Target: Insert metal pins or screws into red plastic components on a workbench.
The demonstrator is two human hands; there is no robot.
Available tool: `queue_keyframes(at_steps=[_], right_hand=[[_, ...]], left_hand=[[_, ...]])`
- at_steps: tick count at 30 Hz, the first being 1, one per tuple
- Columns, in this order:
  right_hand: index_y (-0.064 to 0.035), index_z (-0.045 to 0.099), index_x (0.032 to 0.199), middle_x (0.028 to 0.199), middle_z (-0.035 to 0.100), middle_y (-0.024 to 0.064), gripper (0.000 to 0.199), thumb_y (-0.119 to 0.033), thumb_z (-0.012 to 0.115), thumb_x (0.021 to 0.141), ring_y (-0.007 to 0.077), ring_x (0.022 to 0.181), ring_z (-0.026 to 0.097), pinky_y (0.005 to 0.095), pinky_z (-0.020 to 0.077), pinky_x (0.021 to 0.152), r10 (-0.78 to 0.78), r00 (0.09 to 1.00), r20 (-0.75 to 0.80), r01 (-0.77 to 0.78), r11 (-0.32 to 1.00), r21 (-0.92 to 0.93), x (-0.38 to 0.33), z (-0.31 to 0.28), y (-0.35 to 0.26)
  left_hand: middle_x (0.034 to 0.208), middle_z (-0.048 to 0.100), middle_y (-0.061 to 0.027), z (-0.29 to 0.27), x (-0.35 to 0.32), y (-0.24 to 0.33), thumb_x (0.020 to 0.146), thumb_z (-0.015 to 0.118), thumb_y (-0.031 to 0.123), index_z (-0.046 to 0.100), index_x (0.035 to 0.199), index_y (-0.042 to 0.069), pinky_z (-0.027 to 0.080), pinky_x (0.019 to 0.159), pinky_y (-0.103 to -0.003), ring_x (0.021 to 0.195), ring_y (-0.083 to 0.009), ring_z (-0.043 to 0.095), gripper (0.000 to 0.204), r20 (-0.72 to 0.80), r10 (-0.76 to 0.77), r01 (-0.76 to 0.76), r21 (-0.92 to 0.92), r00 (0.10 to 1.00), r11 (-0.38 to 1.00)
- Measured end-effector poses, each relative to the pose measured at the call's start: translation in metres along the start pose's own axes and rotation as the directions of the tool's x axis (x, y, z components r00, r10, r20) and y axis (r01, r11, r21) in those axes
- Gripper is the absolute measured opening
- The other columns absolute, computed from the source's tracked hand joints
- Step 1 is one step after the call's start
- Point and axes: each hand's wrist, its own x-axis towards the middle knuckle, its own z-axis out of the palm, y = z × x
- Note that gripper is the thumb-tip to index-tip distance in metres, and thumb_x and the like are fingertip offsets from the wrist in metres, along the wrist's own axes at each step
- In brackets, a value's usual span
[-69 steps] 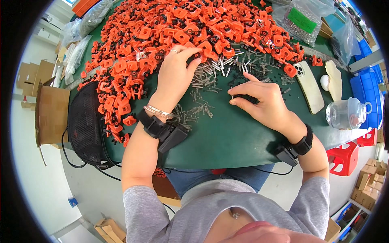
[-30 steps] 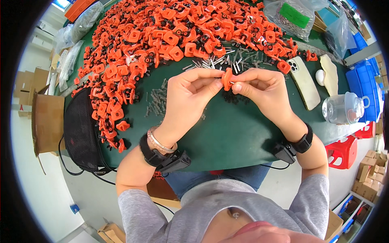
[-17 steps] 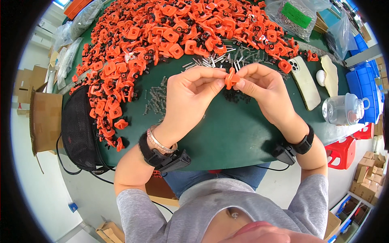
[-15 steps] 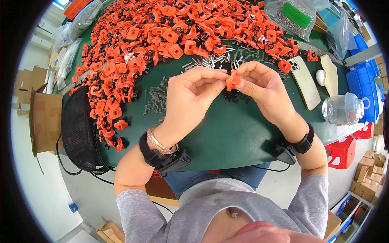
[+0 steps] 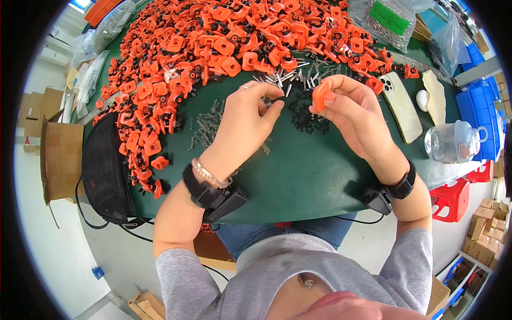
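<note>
The orange plastic clip (image 5: 320, 99) sits pinched in your right hand (image 5: 356, 114), raised above the green table (image 5: 304, 170). Your left hand (image 5: 246, 120) closes its fingertips near the metal pins (image 5: 290, 80); whether it grips one cannot be told. Small black parts (image 5: 309, 114) lie between, the orange pile (image 5: 213, 48) beyond.

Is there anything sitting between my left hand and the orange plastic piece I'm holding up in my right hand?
Nothing visible. The left hand and the small orange plastic piece, pinched in the right hand, face each other over bare green table mat; tiny black parts lie below the gap on the mat.
</note>
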Motion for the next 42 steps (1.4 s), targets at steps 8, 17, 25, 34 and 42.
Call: queue_keyframes(at_steps=[8,17,25,34,42], right_hand=[[0.0009,0.054,0.097,0.097,0.061,0.0081,0.015,-0.007,0.056,0.084,0.0122,0.087,0.059,0.0241,0.0464,0.079,0.014,1.000,0.015,-0.015,0.999,0.037,0.001,0.001,0.005],[-0.0002,0.055,0.096,0.098,0.060,0.0084,0.013,-0.007,0.055,0.084,0.0134,0.091,0.058,0.0281,0.0464,0.082,0.041,0.997,0.064,-0.046,0.996,0.077,0.002,-0.001,0.003],[0.0002,0.054,0.097,0.093,0.058,0.0067,0.014,-0.006,0.057,0.085,0.0158,0.086,0.057,0.0286,0.0452,0.082,0.062,0.974,0.218,-0.115,0.963,0.242,0.002,0.002,0.001],[0.0003,0.052,0.098,0.094,0.058,0.0067,0.015,-0.006,0.056,0.085,0.0149,0.088,0.057,0.0283,0.0452,0.084,0.068,0.968,0.242,-0.129,0.960,0.248,0.001,0.002,0.002],[0.0002,0.052,0.099,0.094,0.058,0.0067,0.016,-0.006,0.055,0.085,0.0153,0.088,0.057,0.0281,0.0454,0.083,0.067,0.961,0.268,-0.140,0.955,0.262,0.002,0.000,0.004]], left_hand=[[0.079,0.058,-0.0105,0.014,0.005,-0.006,0.075,0.064,0.013,0.061,0.078,0.003,0.047,0.066,-0.038,0.075,-0.0292,0.058,0.011,0.079,0.185,-0.201,0.427,0.980,0.882],[0.077,0.058,-0.0107,0.012,0.005,-0.005,0.076,0.064,0.011,0.062,0.080,0.002,0.047,0.062,-0.034,0.068,-0.0247,0.059,0.010,-0.008,0.173,-0.157,0.383,0.985,0.911],[0.071,0.051,0.0043,-0.009,-0.001,0.006,0.087,0.058,0.014,0.058,0.092,0.001,0.030,0.050,-0.018,0.058,-0.0032,0.039,0.014,0.193,-0.070,0.170,-0.571,0.979,0.803],[0.071,0.054,0.0031,-0.003,-0.006,0.004,0.085,0.062,0.018,0.061,0.091,0.003,0.032,0.051,-0.017,0.058,-0.0031,0.040,0.017,0.339,-0.090,0.323,-0.731,0.936,0.601],[0.072,0.054,0.0027,-0.001,-0.007,0.004,0.085,0.062,0.017,0.061,0.093,0.002,0.033,0.050,-0.018,0.061,-0.0043,0.044,0.017,0.404,-0.074,0.397,-0.819,0.912,0.414]])
